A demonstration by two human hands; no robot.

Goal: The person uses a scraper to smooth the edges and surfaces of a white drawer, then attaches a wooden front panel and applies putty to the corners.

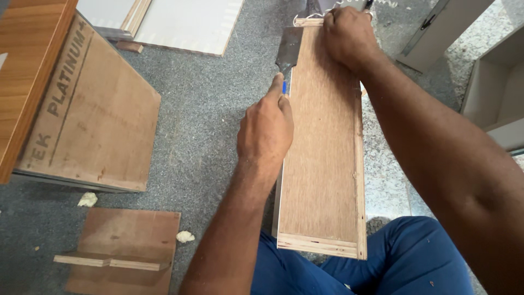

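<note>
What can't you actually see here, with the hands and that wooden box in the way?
All in the head view:
- Chisel handle: wrapped inside the left hand; only a blue bit shows.
- Far end of the plywood box: covered by the right hand.
- Box's left side face: hidden behind the left hand and forearm.
- Pale board on the floor: cut off by the top edge.

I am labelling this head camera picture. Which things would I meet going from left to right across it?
Large plywood panel → small plywood piece with a strip → left hand holding a chisel → long plywood board → right hand → pale cabinet box.
</note>
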